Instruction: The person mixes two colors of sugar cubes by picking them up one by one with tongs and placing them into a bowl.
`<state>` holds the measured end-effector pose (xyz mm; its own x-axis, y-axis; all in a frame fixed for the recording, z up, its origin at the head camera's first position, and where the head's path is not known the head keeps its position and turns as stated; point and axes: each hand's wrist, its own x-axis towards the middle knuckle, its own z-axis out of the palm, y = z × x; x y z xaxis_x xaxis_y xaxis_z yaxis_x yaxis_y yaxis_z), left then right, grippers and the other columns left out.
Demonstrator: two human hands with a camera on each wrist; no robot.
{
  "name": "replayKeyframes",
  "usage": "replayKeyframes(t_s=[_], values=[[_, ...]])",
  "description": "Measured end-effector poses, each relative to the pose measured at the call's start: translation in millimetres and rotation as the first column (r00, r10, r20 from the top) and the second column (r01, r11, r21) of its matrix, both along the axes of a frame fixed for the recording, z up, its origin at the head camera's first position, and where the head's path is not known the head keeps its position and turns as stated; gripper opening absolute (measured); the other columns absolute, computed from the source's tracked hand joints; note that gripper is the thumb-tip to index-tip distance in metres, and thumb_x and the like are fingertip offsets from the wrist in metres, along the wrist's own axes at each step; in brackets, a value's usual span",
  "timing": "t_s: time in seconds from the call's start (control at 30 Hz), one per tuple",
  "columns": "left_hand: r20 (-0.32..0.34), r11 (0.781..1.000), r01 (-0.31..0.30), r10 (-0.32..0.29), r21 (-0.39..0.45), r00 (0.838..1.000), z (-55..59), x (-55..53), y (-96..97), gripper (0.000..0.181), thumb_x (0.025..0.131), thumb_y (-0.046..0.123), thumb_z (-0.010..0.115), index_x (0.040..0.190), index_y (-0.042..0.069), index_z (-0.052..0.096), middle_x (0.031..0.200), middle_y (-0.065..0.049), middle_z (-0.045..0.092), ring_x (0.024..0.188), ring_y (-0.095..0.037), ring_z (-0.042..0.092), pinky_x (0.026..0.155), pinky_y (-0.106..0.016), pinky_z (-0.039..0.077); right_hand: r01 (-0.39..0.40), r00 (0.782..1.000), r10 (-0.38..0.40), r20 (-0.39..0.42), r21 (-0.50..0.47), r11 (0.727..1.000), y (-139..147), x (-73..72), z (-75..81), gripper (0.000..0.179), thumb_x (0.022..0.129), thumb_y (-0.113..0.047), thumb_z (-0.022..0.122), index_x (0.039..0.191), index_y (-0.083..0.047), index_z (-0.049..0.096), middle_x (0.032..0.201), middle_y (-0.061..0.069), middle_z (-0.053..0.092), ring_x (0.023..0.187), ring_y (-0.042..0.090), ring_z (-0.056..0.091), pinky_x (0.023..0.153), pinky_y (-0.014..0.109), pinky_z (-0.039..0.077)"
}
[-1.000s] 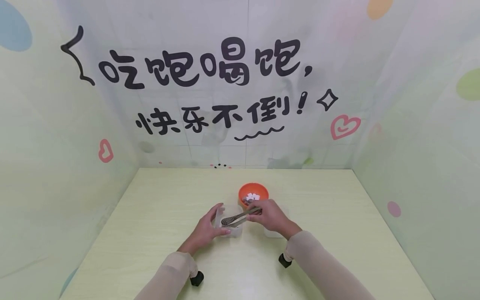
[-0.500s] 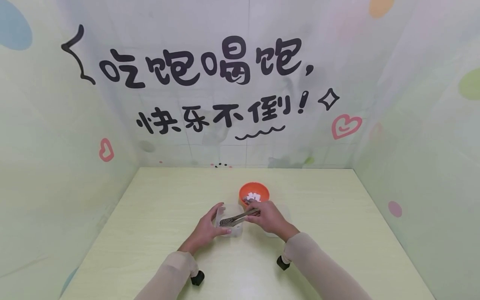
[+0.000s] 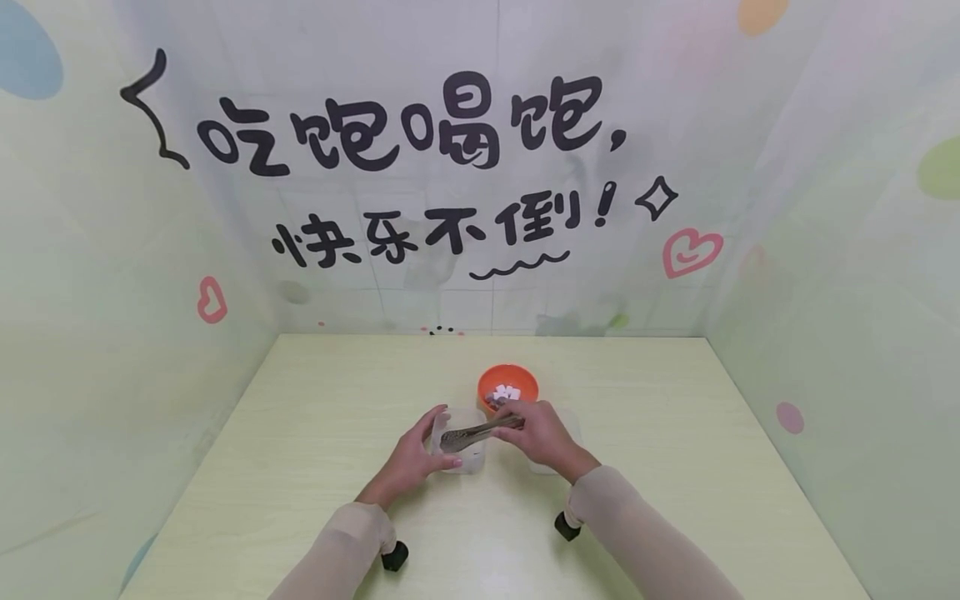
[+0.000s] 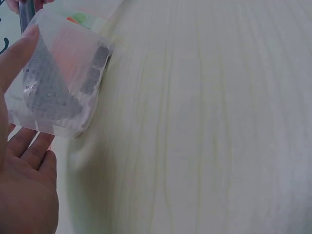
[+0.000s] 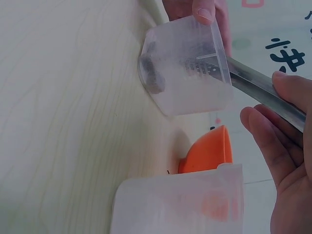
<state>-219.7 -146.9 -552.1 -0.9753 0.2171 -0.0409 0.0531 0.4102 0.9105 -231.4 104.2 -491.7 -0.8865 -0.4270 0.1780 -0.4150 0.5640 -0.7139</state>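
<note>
A translucent plastic box (image 3: 468,416) stands on the table, tilted slightly in the head view, and my left hand (image 3: 408,461) grips it between thumb and fingers. Metal tongs (image 3: 480,432) are pinched in my right hand (image 3: 546,435), their perforated ends reaching down into the box. In the head view the two arms of the tongs lie close together. Dark lumps (image 5: 155,78) show through the box's bottom in the right wrist view. Whether the tongs hold one of them cannot be told. Behind the right hand sits an orange bowl (image 3: 491,379) with white cubes (image 3: 507,392) and greyish pieces.
A second translucent box (image 5: 175,202) stands to the right, partly hidden under the right hand in the head view. Pale wooden table (image 3: 337,375) surrounds everything, with printed walls at the back and both sides. A black wrist camera (image 3: 394,556) hangs from the left sleeve.
The tongs' arms, spread apart a second ago, have come together inside the box. Both hands stay almost where they were; the bowl has not moved.
</note>
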Motion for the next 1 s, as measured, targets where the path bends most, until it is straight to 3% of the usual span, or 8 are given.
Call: replayKeyframes(t_s=[0.37,0.63,1.0], values=[[-0.02,1.0,0.004,-0.004,-0.001,1.0,-0.1,-0.4,-0.7,0.096,0.072,0.022,0.088,0.151,0.016,0.034,0.151,-0.009,0.04,0.14,-0.035,0.032,0.11,-0.057,0.027,0.059,0.997,-0.061,-0.036,-0.061,0.996,7,0.6,3.4,0.012,0.084,-0.018,0.077,0.095,-0.016,0.072,0.088,-0.003,0.07,0.072,0.008,0.063,0.061,0.024,0.054],[-0.001,1.0,-0.009,0.009,-0.004,1.0,0.8,0.0,0.2,0.095,0.071,0.023,0.088,0.15,0.021,0.036,0.151,-0.007,0.04,0.14,-0.034,0.031,0.111,-0.057,0.026,0.093,0.995,-0.097,-0.029,-0.113,0.989,11,-1.0,6.4,0.012,0.083,-0.016,0.078,0.093,-0.014,0.072,0.08,-0.004,0.068,0.062,0.008,0.059,0.053,0.025,0.052],[-0.002,1.0,-0.007,0.007,-0.008,1.0,2.2,0.1,-0.8,0.094,0.071,0.024,0.088,0.15,0.02,0.036,0.152,-0.009,0.038,0.14,-0.036,0.032,0.111,-0.057,0.027,0.07,0.984,-0.102,-0.143,-0.215,0.974,24,-1.7,12.7,0.013,0.08,-0.013,0.08,0.089,-0.011,0.072,0.066,-0.006,0.063,0.052,0.006,0.048,0.045,0.023,0.043]])
